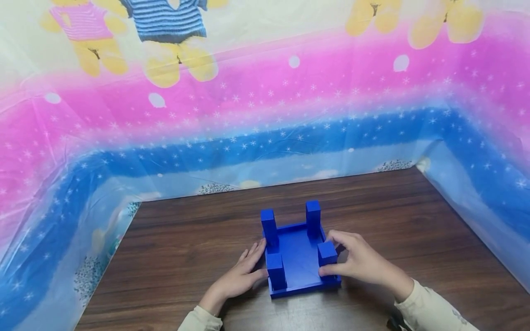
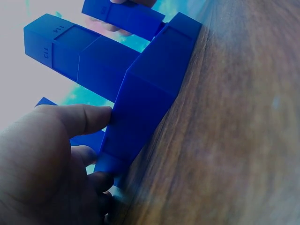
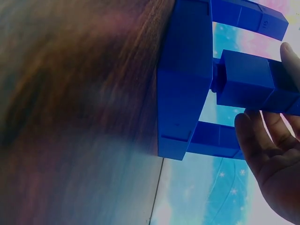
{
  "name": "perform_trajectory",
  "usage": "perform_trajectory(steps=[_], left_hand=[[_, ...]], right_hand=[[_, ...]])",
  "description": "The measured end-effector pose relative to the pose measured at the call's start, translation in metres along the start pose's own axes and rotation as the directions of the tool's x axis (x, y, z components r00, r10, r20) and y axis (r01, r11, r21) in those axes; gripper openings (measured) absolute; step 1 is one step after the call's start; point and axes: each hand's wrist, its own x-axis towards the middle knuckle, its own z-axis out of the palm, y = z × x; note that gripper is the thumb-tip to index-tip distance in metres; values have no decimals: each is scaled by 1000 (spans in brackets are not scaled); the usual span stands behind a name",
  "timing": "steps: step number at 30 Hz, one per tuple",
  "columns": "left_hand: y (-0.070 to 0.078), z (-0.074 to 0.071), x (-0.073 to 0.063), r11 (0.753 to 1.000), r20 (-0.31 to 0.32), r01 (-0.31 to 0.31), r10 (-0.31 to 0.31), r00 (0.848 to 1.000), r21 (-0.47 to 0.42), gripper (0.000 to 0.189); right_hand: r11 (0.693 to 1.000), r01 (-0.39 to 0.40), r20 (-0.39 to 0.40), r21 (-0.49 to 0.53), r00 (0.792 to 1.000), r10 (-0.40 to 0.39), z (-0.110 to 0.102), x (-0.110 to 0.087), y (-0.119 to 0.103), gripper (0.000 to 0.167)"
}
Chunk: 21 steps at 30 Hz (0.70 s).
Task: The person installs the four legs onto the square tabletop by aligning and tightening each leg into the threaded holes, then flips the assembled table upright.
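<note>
A shallow blue tray-like base (image 1: 299, 262) lies on the table with square blue posts standing at its corners. My right hand (image 1: 366, 263) pinches the near-right post (image 1: 327, 252) between thumb and fingers. In the right wrist view, a narrow threaded-looking neck (image 3: 215, 76) shows between that post and the base, leaving a small gap. My left hand (image 1: 240, 278) rests against the base's left side, fingers extended along it. Beside its thumb rises the near-left post (image 1: 276, 271), which bears small numbers in the left wrist view. Far-left (image 1: 269, 226) and far-right posts (image 1: 313, 218) stand upright, untouched.
The dark wood-grain table (image 1: 186, 239) extends around the base. Behind it and along both sides hangs a pink and blue printed cloth (image 1: 256, 105). A small dark object (image 1: 395, 323) shows by the right sleeve at the bottom edge.
</note>
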Motion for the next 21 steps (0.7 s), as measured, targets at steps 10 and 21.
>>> perform_trajectory(steps=[10,21], left_hand=[[-1,0,0,1000,5,-5,5,1000,8,81],[2,0,-2,1000,-4,-22,22,1000,-5,81]], right_hand=[[999,22,67,28,997,-24,-4,-2,1,46],[960,1,144,281,989,-43,-9,-1,3,51]])
